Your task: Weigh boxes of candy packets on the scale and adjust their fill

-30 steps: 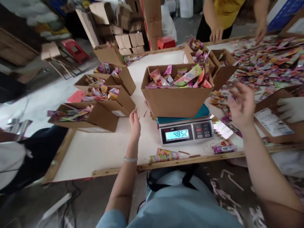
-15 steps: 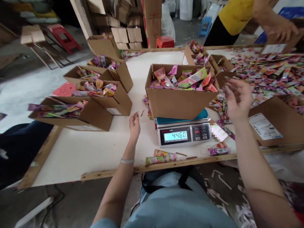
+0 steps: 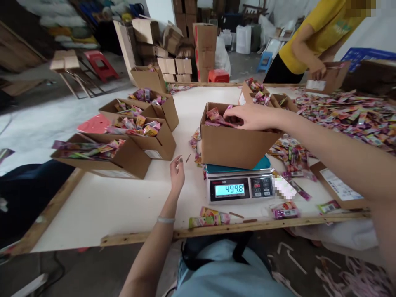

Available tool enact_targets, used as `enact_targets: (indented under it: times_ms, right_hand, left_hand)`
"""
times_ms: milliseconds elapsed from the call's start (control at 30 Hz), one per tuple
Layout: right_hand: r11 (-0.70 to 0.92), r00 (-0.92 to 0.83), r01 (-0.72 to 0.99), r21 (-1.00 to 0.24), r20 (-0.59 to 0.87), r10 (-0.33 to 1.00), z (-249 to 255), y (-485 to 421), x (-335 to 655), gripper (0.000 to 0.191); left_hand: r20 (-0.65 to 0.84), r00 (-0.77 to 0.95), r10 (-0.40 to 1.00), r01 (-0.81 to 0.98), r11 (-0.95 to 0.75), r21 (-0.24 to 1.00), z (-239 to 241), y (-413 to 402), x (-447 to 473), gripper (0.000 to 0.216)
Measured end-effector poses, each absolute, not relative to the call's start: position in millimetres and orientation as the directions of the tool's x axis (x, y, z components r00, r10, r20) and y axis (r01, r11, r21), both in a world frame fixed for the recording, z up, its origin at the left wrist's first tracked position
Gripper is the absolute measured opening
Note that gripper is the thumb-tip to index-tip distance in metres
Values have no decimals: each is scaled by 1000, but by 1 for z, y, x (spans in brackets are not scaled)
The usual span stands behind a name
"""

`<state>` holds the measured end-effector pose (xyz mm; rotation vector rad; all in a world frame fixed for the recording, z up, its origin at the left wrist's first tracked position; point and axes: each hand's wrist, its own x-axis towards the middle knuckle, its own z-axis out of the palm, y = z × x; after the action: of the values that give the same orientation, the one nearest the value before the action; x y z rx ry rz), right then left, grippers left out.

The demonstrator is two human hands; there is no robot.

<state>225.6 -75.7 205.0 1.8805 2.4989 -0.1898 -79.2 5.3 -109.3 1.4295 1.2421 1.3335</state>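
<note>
A cardboard box (image 3: 235,144) full of colourful sachets stands on a digital scale (image 3: 239,189) whose display reads 4998. My right hand (image 3: 252,116) reaches across the top of the box, fingers curled down onto the sachets (image 3: 216,117) inside. My left hand (image 3: 177,174) rests on its edge on the white table (image 3: 123,202) left of the scale, fingers loosely together, holding nothing that I can see. A few loose sachets (image 3: 208,217) lie at the table's front edge below the scale.
Three open boxes of sachets (image 3: 105,154) (image 3: 145,134) (image 3: 154,103) stand at the left. A big heap of sachets (image 3: 349,111) covers the right of the table. A person in a yellow shirt (image 3: 312,41) holds a box (image 3: 328,78) at the far right. Another box (image 3: 338,187) lies near right.
My right hand has swung from the air at the right of the box onto the sachets inside it. The scale reading rose from 4468 to 4998. My left hand stayed put.
</note>
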Motion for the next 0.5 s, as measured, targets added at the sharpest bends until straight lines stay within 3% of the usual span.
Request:
enact_targets:
  times_ms: [133, 233, 367, 500]
  right_hand:
    - [342, -342, 929, -142, 24, 939, 213, -87, 233, 25]
    - [352, -334, 894, -278, 109, 936, 222, -99, 238, 35]
    - [263, -191, 839, -477, 195, 962, 222, -104, 241, 51]
    - [250, -47, 721, -646, 314, 948, 220, -104, 241, 50]
  left_hand:
    - [220, -42, 975, 114, -214, 970, -106, 4, -79, 49]
    - [269, -32, 963, 83, -265, 961, -104, 3, -78, 48]
    - [256, -25, 966, 80, -253, 964, -102, 2, -78, 45]
    - [221, -34, 975, 79, -218, 973, -100, 2, -80, 44]
